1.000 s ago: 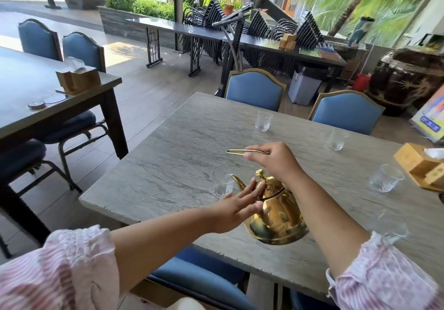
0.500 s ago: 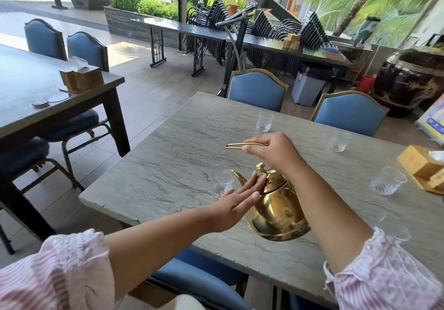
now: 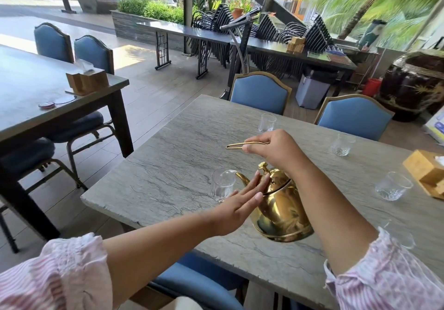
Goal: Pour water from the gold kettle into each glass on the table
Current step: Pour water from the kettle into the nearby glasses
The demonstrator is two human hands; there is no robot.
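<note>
The gold kettle (image 3: 281, 210) hangs tilted to the left above the grey stone table (image 3: 168, 177), its spout over the rim of a clear glass (image 3: 222, 184). My right hand (image 3: 276, 149) is shut on the kettle's thin gold handle, which sticks out to the left. My left hand (image 3: 240, 204) lies flat with its fingers apart, fingertips pressed on the kettle's lid. More glasses stand at the far middle (image 3: 266, 122), far right (image 3: 342, 144), right (image 3: 392, 186) and near right (image 3: 400, 235), the last partly hidden by my right arm.
A wooden tissue box (image 3: 425, 174) sits at the table's right edge. Two blue chairs (image 3: 260, 93) stand across the table, one under its near edge (image 3: 199, 285). A dark table (image 3: 36, 98) with blue chairs is to the left.
The kettle has risen slightly and tipped further to the left, bringing the spout over the near glass. My left hand stays on the lid.
</note>
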